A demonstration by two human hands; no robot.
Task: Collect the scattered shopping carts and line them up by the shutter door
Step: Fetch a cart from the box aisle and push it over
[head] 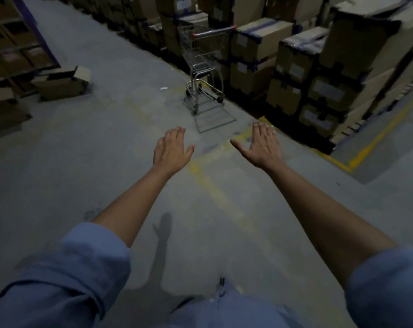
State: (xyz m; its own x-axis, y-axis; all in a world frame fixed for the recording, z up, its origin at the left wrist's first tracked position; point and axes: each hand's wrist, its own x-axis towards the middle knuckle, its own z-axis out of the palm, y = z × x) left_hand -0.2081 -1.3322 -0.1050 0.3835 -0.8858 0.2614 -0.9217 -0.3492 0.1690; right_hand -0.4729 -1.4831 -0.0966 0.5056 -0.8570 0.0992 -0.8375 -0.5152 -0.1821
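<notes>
Both arms reach forward, the left hand [172, 147] and right hand [262, 147] spread wide, palms down, holding nothing. The shopping cart [204, 65] stands well beyond the fingertips, just beside stacked cardboard boxes [293, 74] on the right.

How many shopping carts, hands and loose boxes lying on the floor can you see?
shopping cart: 1
hands: 2, the left hand and the right hand, both empty
loose boxes on the floor: 1 open box
Total: 4
</notes>
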